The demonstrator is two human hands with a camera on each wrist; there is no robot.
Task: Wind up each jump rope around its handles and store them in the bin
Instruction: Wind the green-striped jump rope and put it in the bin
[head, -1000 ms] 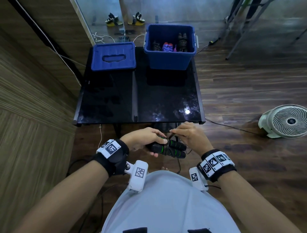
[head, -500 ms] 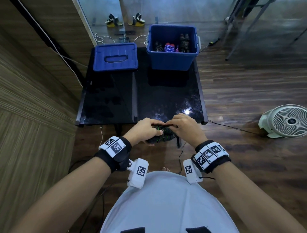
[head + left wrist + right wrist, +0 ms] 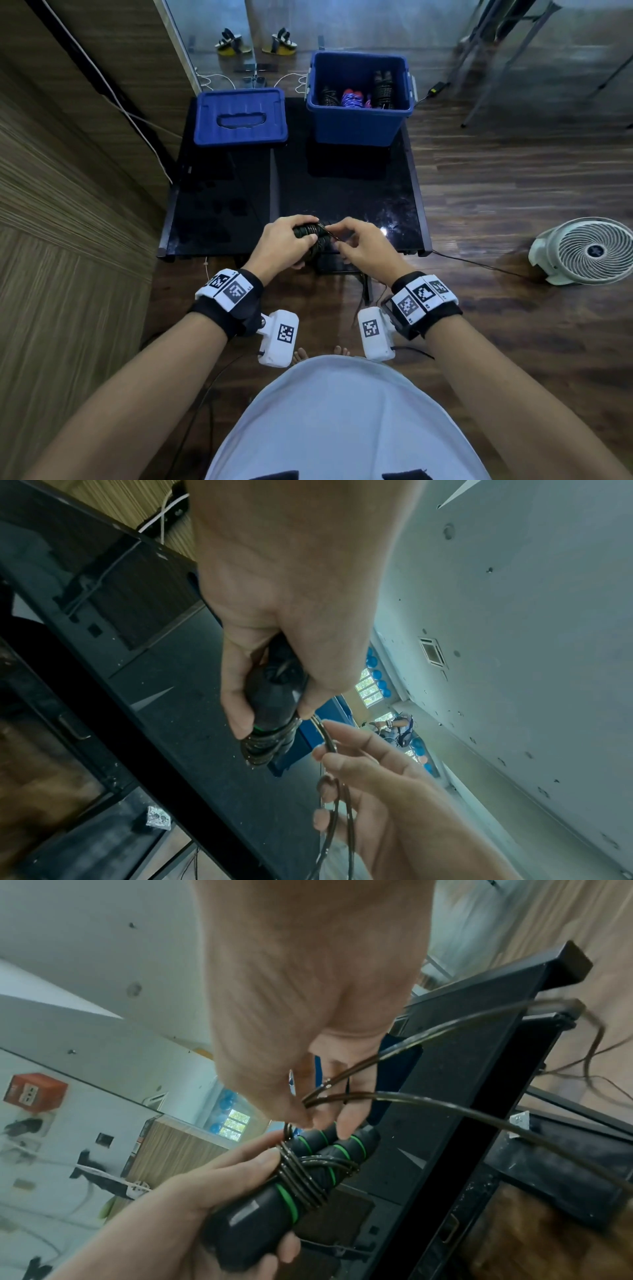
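Both hands have risen over the table edge (image 3: 291, 254); left hand (image 3: 279, 245) clasps the handles (image 3: 274, 1191), right hand (image 3: 364, 245) pinches the rope (image 3: 342, 1096).

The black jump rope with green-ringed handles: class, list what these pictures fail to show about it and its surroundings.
- Head view: the black jump rope handles with green rings lie mostly under the left hand and right hand.
- Right wrist view: the loose dark cord runs off the frame edge, so its remaining length is unknown.
- Head view: wound ropes in the open blue plastic bin are too small and dark to count.
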